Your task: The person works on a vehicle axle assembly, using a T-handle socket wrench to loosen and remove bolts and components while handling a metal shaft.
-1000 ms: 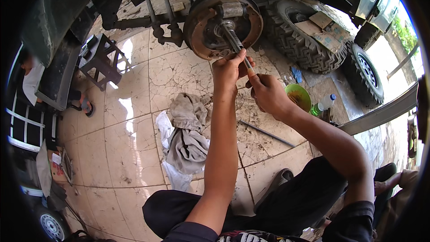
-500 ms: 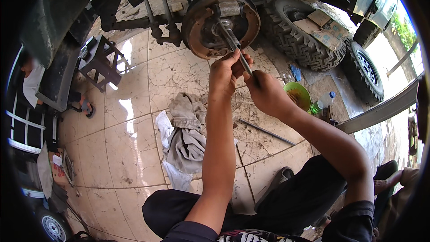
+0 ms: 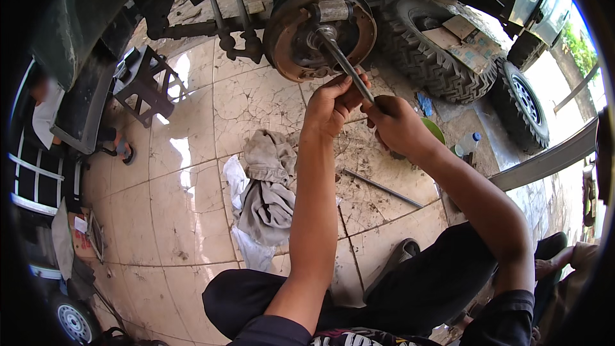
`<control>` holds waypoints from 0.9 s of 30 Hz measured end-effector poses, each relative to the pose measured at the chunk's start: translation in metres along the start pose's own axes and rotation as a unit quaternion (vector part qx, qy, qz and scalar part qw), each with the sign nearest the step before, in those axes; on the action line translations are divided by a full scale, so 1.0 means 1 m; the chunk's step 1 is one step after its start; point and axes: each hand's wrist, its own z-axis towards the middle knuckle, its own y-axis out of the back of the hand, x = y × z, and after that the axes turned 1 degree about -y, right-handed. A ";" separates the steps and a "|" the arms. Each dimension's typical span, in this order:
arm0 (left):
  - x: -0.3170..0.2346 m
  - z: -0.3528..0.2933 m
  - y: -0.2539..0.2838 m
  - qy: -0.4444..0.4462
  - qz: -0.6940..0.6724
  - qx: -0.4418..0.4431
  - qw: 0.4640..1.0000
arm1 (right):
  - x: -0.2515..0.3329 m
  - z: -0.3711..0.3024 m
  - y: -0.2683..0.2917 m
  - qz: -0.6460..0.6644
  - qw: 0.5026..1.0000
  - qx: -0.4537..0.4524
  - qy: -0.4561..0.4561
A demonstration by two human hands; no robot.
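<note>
A rusty round brake assembly (image 3: 282, 57) hangs under the vehicle, with shoes round its rim and a hub in the middle. From that hub a long grey metal rod (image 3: 346, 67) slopes down toward me. My left hand (image 3: 330, 106) cradles the rod from beneath, its fingers curled round it just outside the brake assembly. Closer to me, my right hand (image 3: 403, 125) is wrapped round the rod's near end and hides it. How far the rod goes into the hub is hidden.
Grey crumpled cloth (image 3: 266, 198) and a thin metal bar (image 3: 381, 189) lie on the tiled floor. A green bowl (image 3: 434, 129), partly hidden, and a clear bottle (image 3: 467, 144) are at right. Beyond are large tyres (image 3: 442, 74). A stool (image 3: 150, 83) and another person's foot (image 3: 125, 150) are left.
Both hands have shifted slightly; the right hand has moved right and down along with the rod's near end. More of the rod shows outside the hub, and the green bowl is more covered.
</note>
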 end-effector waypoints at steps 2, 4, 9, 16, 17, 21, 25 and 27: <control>-0.001 -0.002 -0.006 -0.011 0.011 -0.014 1.000 | -0.008 0.008 -0.002 -0.154 0.981 -0.051 0.105; -0.002 -0.005 -0.008 -0.026 0.012 -0.016 0.999 | -0.009 0.010 -0.003 -0.007 0.999 0.005 0.046; -0.002 -0.003 -0.017 -0.029 -0.060 0.020 0.998 | -0.001 0.009 0.018 0.464 0.834 0.260 -0.148; -0.004 -0.003 -0.019 -0.031 0.083 -0.110 0.990 | -0.019 0.006 -0.006 -0.055 0.992 -0.029 0.109; -0.006 -0.005 -0.027 -0.026 0.149 -0.119 0.981 | -0.025 0.011 -0.009 -0.079 0.986 -0.064 0.129; -0.012 -0.011 -0.036 -0.049 0.128 -0.132 0.982 | 0.009 -0.003 -0.010 0.325 0.938 0.073 -0.096; -0.014 -0.009 -0.025 -0.031 0.013 -0.024 0.999 | 0.008 -0.004 -0.002 0.463 0.856 0.161 -0.164; -0.011 -0.008 -0.017 -0.033 0.015 -0.038 0.999 | 0.003 -0.004 -0.007 0.363 0.918 0.112 -0.111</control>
